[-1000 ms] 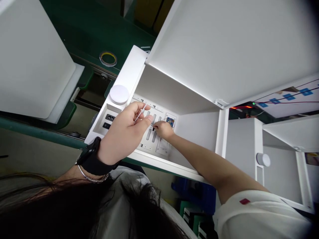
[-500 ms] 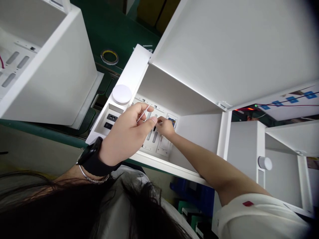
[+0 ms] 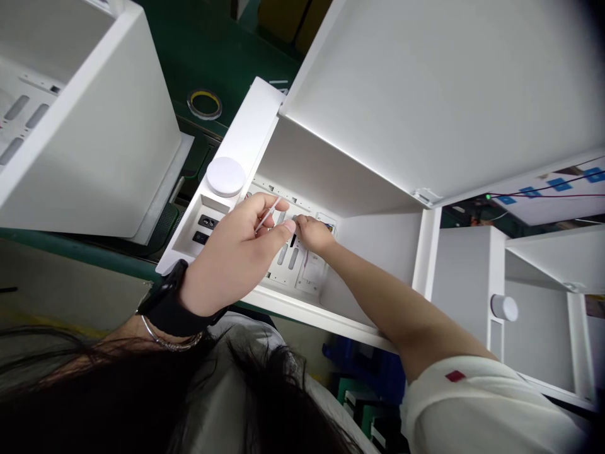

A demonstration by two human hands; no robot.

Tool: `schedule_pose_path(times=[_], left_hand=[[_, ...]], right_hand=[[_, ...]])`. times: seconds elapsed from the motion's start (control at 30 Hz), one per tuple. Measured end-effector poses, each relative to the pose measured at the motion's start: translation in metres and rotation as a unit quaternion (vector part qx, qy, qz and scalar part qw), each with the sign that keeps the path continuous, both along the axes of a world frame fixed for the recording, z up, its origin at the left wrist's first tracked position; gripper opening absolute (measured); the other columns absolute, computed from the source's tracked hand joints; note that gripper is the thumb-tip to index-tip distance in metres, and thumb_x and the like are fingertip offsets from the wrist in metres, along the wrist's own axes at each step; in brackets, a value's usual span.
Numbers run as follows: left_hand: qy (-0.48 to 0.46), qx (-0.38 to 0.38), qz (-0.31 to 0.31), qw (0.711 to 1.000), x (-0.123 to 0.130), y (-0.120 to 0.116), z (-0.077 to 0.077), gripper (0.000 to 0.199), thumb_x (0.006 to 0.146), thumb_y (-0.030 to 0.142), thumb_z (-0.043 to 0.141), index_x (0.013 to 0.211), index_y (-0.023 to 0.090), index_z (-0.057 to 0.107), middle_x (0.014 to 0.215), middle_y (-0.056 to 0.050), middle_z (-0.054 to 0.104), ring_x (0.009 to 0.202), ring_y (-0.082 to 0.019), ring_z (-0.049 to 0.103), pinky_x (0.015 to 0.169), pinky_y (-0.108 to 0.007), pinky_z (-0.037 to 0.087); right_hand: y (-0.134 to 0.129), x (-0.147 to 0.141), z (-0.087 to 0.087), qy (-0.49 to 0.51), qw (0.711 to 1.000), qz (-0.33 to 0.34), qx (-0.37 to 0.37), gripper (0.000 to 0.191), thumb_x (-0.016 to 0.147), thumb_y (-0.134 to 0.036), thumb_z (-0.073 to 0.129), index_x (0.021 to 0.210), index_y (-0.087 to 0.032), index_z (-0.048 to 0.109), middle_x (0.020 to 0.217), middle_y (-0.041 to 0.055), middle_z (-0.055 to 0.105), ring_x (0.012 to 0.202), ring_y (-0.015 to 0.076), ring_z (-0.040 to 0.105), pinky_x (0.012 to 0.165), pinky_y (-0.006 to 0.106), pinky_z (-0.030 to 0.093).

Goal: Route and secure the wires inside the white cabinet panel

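My left hand (image 3: 241, 249), with a black watch (image 3: 167, 296) on its wrist, is closed around a thin white strip (image 3: 268, 213) above the left part of an open white cabinet (image 3: 387, 252). Inside the cabinet, my right hand (image 3: 312, 234) has its fingers pressed together close to the left fingertips; what they hold, if anything, is hidden. Beneath both hands lies a slotted white panel (image 3: 282, 265). A round white knob (image 3: 225, 176) and two black sockets or switches (image 3: 204, 229) are on the cabinet's left side.
The cabinet's raised lid (image 3: 425, 82) fills the upper right. Another white cabinet (image 3: 104, 139) stands at the left. A roll of tape (image 3: 204, 104) lies on the green surface (image 3: 189, 57) behind. More white cabinets (image 3: 466, 277) stand at the right; blue bins (image 3: 373, 362) are below.
My right fingers have drawn together and the hand has turned slightly, covering more of the small blue part behind it. My left hand still holds the strip, a little further left in view.
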State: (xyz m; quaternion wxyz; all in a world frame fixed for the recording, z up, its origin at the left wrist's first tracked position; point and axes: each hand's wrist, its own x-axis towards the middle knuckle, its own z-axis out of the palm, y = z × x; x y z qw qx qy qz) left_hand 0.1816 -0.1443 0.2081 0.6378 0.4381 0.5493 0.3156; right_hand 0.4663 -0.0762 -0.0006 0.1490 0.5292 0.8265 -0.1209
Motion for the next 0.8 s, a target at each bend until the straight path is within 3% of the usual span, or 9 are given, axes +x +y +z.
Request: schedule_pose_path(times=[0.17,0.37,0.57,0.8], left_hand=[[-0.006,0.003,-0.004,1.000,-0.001,0.000,-0.002,0.024,0.090,0.038,0.057,0.112,0.027,0.058,0.089,0.002,0.056,0.081,-0.013,0.054,0.071,-0.027,0.045],[-0.003,0.004,-0.010,1.000,-0.001,0.002,-0.001,0.023,0.090,0.037,0.057,0.111,0.027,0.058,0.084,0.003,0.051,0.074,-0.011,0.050,0.066,-0.025,0.042],[0.004,0.005,-0.011,1.000,-0.002,0.000,0.002,0.022,0.090,0.037,0.057,0.110,0.026,0.059,0.081,0.004,0.049,0.070,-0.009,0.047,0.063,-0.024,0.041],[0.001,0.011,-0.011,1.000,0.000,0.001,0.001,0.022,0.090,0.036,0.057,0.109,0.026,0.059,0.082,0.003,0.051,0.074,-0.011,0.049,0.065,-0.025,0.041]], right_hand=[[-0.015,0.006,0.010,-0.050,0.997,-0.054,-0.019,0.018,0.095,-0.024,0.040,0.103,-0.014,0.053,0.085,0.0103,0.066,0.072,0.0224,0.058,0.059,0.031,0.031],[-0.033,0.000,0.007,0.007,0.995,-0.102,-0.018,0.015,0.091,-0.022,0.048,0.094,-0.015,0.061,0.093,0.0097,0.067,0.085,0.0203,0.059,0.068,0.028,0.037],[-0.033,0.000,0.008,0.041,0.995,-0.072,-0.048,0.024,0.090,-0.016,0.047,0.089,-0.017,0.071,0.092,0.0065,0.070,0.084,0.0180,0.060,0.073,0.027,0.040],[-0.033,0.001,0.009,0.046,0.997,0.019,-0.067,0.032,0.091,-0.013,0.047,0.110,-0.016,0.073,0.100,0.0088,0.070,0.095,0.0208,0.061,0.082,0.028,0.042]])
